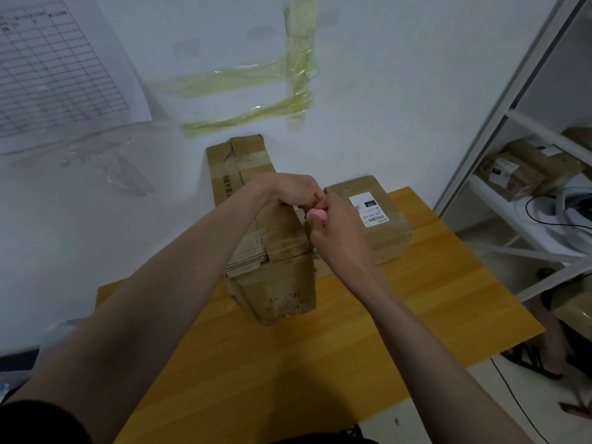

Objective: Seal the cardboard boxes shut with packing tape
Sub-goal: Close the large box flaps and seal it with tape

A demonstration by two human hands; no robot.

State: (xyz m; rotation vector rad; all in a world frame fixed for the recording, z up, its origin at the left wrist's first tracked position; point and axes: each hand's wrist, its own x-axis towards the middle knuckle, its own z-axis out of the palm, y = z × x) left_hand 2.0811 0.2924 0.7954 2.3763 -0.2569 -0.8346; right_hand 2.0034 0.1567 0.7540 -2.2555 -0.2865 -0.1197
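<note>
On the wooden table (400, 315), against the wall, stood the tall box (266, 225), long axis running away from the person. Left hand (288, 190) pinched something at its top right edge; right hand (336, 225) gripped a pink tool (315, 214), probably a cutter. Best to keep the tape taut and cut cleanly. Smaller labelled box (368, 216) just beside.

A yellow wooden table (368, 331) carries a tall cardboard box (275, 283) beside a smaller labelled box (381, 225).
</note>
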